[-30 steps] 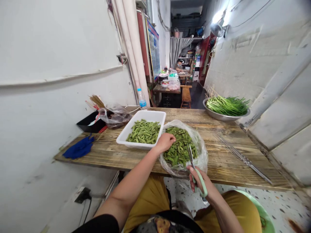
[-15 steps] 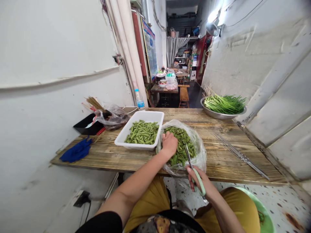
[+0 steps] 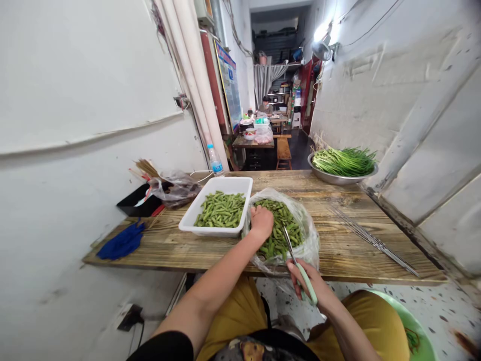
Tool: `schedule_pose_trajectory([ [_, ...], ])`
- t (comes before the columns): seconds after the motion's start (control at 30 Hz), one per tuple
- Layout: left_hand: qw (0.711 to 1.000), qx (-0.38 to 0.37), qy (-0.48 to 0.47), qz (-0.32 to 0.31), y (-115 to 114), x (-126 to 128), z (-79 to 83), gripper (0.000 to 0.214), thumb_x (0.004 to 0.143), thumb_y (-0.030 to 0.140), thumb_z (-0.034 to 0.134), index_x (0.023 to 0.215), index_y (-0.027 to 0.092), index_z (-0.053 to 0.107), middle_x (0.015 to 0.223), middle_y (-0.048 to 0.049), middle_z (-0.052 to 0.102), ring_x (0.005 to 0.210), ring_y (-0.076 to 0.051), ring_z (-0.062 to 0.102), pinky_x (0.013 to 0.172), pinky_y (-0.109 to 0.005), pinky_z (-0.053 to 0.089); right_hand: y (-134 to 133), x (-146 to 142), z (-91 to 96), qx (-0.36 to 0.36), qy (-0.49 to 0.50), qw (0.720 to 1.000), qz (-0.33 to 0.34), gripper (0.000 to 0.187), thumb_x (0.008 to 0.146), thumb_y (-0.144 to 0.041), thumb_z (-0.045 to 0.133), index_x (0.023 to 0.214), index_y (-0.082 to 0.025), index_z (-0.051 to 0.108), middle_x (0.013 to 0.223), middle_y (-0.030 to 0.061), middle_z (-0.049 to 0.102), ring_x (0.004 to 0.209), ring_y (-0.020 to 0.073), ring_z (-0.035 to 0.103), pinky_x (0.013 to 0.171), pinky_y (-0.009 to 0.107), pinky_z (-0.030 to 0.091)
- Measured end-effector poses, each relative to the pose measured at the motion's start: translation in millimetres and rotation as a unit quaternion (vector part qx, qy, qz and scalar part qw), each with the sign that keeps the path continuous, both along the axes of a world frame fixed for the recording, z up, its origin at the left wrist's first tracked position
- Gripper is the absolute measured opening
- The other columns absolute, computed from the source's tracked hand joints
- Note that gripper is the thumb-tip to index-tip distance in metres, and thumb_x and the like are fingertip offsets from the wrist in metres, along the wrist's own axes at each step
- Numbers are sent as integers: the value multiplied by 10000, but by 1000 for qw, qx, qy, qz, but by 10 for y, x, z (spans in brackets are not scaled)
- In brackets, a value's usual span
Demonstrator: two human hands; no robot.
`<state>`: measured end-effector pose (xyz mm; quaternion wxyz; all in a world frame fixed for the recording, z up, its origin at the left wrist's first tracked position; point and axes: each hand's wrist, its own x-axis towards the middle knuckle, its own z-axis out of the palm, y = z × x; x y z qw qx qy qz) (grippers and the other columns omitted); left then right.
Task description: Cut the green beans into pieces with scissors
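My left hand reaches into a clear plastic bag of green edamame pods. Its fingers are curled down among the pods, and their tips are hidden. Pale-green-handled scissors sit in my right hand, at the near edge of the bag. Their blades point away from me over the pods and look nearly closed. Left of the bag, almost touching it, stands a white plastic tray holding more edamame pods.
Metal skewers lie on the wooden table at right, near a steel bowl of green stalks. A blue cloth, black box, plastic bag and water bottle are on the left. A person sits far back.
The view has shifted slightly. Both hands stay almost where they were, the left in the pods and the right holding the scissors; the blades look a little closer together.
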<state>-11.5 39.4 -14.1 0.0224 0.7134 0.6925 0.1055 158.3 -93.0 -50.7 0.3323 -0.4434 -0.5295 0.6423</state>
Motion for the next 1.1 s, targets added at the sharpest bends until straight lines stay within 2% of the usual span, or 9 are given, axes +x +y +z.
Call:
schedule_pose_trajectory([
  [0.17, 999, 1, -32, -36, 17, -46, 65, 84, 725, 210, 600, 723, 159, 667, 811, -91, 664, 886, -244, 555, 802, -375, 339, -1, 16, -9, -10, 5, 1000, -9, 315, 805, -511, 531, 803, -203, 465, 566, -74, 422, 395, 64, 401, 343, 180, 373],
  [0.27, 985, 13, -161, -61, -47, -57, 83, 128, 720, 279, 623, 796, 186, 667, 788, -28, 680, 767, -171, 589, 723, -293, 387, 36, 18, -25, -16, 2, 999, -31, 335, 792, -536, 528, 800, -205, 473, 561, -74, 424, 384, 61, 392, 333, 179, 369],
  [0.33, 962, -1, -266, -68, -109, -39, 82, 157, 704, 290, 640, 795, 167, 672, 747, -23, 683, 690, -146, 592, 653, -254, 405, 78, 9, -26, -7, -7, 999, -44, 351, 789, -552, 516, 771, -204, 474, 547, -73, 424, 374, 63, 389, 327, 182, 368],
  [0.43, 931, -33, -354, -85, -211, -2, 83, 175, 677, 291, 657, 784, 158, 693, 722, -21, 695, 655, -143, 600, 611, -235, 422, 146, 0, -8, 12, -39, 998, -53, 373, 783, -575, 500, 777, -202, 497, 489, -81, 404, 344, 70, 373, 317, 191, 352],
  [0.53, 915, -39, -387, -101, -296, 11, 118, 170, 676, 288, 647, 776, 168, 712, 735, -20, 709, 678, -153, 617, 635, -239, 437, 195, 10, 28, 46, -88, 994, -50, 396, 757, -582, 530, 846, -196, 545, 437, -87, 399, 328, 83, 374, 329, 202, 335],
  [0.63, 914, -42, -385, -117, -344, 2, 174, 151, 672, 268, 642, 753, 170, 723, 729, -21, 712, 685, -157, 623, 650, -239, 439, 220, 21, 74, 69, -107, 991, -47, 417, 718, -569, 586, 894, -191, 582, 432, -74, 441, 368, 100, 418, 382, 212, 350],
  [0.83, 905, -67, -406, -107, -361, -14, 163, 120, 660, 241, 647, 721, 159, 710, 638, -10, 683, 594, -138, 593, 581, -228, 424, 228, -8, 118, 66, -111, 990, -50, 390, 689, -555, 625, 825, -190, 601, 395, -70, 427, 386, 115, 437, 401, 218, 342],
  [0.97, 850, -140, -503, -63, -365, -27, 85, 53, 657, 195, 651, 667, 144, 651, 483, 24, 590, 454, -103, 531, 491, -211, 403, 230, -52, 89, 50, -113, 991, -50, 366, 680, -553, 630, 763, -199, 586, 370, -80, 394, 350, 109, 418, 365, 214, 317],
  [1.1, 756, -171, -631, -9, -363, -48, 77, 122, 668, 162, 679, 659, 138, 559, 486, 24, 584, 451, -93, 557, 483, -200, 439, 219, -95, 95, 27, -87, 995, -40, 385, 699, -572, 601, 790, -202, 543, 395, -101, 376, 290, 81, 348, 302, 202, 282],
])
